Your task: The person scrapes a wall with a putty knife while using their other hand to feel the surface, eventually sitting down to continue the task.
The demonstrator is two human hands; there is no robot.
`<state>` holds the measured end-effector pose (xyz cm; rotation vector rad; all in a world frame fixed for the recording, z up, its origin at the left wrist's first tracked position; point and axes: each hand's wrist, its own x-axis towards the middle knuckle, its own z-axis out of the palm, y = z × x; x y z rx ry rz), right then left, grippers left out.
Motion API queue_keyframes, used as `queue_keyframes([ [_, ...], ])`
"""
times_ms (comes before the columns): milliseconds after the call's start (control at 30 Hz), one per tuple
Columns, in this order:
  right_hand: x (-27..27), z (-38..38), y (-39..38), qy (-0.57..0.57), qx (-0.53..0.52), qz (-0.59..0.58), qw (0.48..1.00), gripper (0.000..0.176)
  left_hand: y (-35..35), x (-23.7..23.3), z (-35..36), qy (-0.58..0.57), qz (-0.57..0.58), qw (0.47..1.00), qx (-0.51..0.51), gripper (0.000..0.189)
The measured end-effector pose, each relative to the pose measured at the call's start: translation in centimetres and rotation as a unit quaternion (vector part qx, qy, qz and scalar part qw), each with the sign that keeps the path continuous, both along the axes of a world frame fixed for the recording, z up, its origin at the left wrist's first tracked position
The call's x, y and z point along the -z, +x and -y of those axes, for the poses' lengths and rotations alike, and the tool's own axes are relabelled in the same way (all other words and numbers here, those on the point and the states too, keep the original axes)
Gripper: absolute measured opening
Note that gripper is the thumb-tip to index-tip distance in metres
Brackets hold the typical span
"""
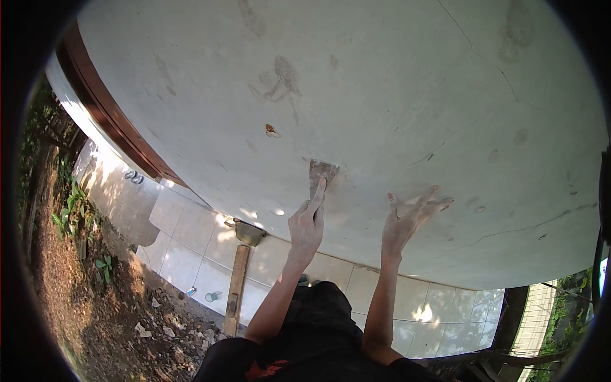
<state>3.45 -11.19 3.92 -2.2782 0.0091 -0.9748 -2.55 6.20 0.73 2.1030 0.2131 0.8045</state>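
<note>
A pale plastered wall [382, 76] fills most of the head view in front of me. My left hand [307, 226], dusted with white, is closed around a scraper [323, 170]. The scraper's wide, smeared metal blade lies against the wall, and one finger stretches along it. To the right, my right hand [404, 223] is open with its fingers spread and nothing in them. It is close to the wall surface; whether it touches is hard to tell. Up and left of the scraper is a small brown-edged hole [272, 131] in the plaster.
Below on the tiled floor [331, 270] stand a dusty container [249, 233] and a wooden plank [237, 290]. A drinking glass [213, 297] and a small pack [191, 291] sit left of the plank. Rubble [168, 331] covers the ground beyond. A brown frame [114, 121] borders the wall at left.
</note>
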Motion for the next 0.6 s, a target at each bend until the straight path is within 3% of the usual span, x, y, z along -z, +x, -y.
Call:
queue_keyframes([
  [200,0.1,-0.6,-0.3,0.001,-0.002,-0.01,1.0,0.099,1.8,-4.6,-1.1,0.006,0.04,0.999,0.005,0.052],
  [367,-0.6,-0.4,-1.1,0.021,-0.031,-0.027,0.999,0.096,-0.2,-0.6,0.0,0.006,0.001,1.0,0.007,0.051],
  [533,-0.3,-0.3,-1.0,0.016,-0.031,-0.015,0.999,0.096,1.0,-3.5,0.1,0.004,0.006,1.0,-0.005,0.051],
  [600,-0.5,-0.5,-0.9,0.016,-0.029,-0.009,0.999,0.096,1.7,-4.7,0.0,-0.013,0.07,0.997,0.0,0.052],
])
